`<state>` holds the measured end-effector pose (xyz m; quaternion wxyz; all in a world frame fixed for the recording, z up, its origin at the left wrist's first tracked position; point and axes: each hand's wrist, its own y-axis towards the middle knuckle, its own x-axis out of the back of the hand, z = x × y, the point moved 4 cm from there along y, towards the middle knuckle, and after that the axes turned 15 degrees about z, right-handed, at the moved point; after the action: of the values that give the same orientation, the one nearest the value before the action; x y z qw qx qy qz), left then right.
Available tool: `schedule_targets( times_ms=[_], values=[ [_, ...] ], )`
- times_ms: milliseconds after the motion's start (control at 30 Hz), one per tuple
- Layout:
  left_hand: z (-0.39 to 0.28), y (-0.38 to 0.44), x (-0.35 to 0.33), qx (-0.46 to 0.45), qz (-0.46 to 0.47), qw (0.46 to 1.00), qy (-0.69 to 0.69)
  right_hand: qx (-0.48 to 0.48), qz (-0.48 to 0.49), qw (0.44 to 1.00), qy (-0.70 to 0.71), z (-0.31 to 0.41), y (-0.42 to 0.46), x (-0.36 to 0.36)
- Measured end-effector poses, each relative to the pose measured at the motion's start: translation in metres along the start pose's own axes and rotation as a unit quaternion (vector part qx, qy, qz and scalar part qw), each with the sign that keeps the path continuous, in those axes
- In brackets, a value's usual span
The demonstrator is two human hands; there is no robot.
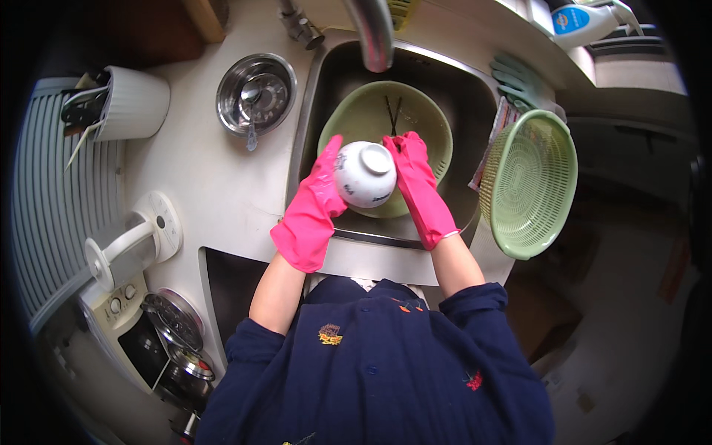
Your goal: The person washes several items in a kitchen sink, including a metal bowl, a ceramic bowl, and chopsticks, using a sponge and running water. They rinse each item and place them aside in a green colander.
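Note:
Pink rubber gloves cover both my hands. My left hand (pixel 322 192) grips a white bowl (pixel 361 181), tilted so its foot ring faces up and dark markings show on its outer wall. The bowl is over a light green plastic basin (pixel 439 130) standing in the steel sink (pixel 473 83). Close by the bowl's right side is my right hand (pixel 413 169), its fingers bunched. Two dark chopsticks (pixel 392 111) cross in the basin, their lower ends meeting the right glove's fingertips; whether that hand grips them is hidden.
The faucet spout (pixel 374 39) overhangs the sink. On the left counter are a steel bowl (pixel 225 100) with a spoon (pixel 251 111), a white utensil holder (pixel 139 103) and a glass kettle (pixel 130 245). A green colander (pixel 528 183), pale gloves (pixel 514 80) and a spray bottle (pixel 587 25) are rightward.

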<state>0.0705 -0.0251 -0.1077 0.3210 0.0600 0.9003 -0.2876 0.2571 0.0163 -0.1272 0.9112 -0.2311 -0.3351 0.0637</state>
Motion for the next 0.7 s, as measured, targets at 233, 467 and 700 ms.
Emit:
schedule_targets(
  times_ms=[233, 467, 700],
  values=[
    [-0.016, -0.036, -0.046, -0.125, 0.086, 0.908, 0.390, 0.032, 0.119, 0.957, 0.263, -0.061, -0.003, 0.012],
    [-0.090, -0.121, -0.079, -0.107, 0.055, 0.602, 0.789, -0.104, 0.107, 0.988, 0.040, -0.066, 0.003, 0.020],
    [-0.101, -0.157, 0.022, 0.005, -0.127, 0.563, 0.817, -0.040, 0.103, 0.978, -0.175, -0.070, 0.034, -0.019]
  ],
)
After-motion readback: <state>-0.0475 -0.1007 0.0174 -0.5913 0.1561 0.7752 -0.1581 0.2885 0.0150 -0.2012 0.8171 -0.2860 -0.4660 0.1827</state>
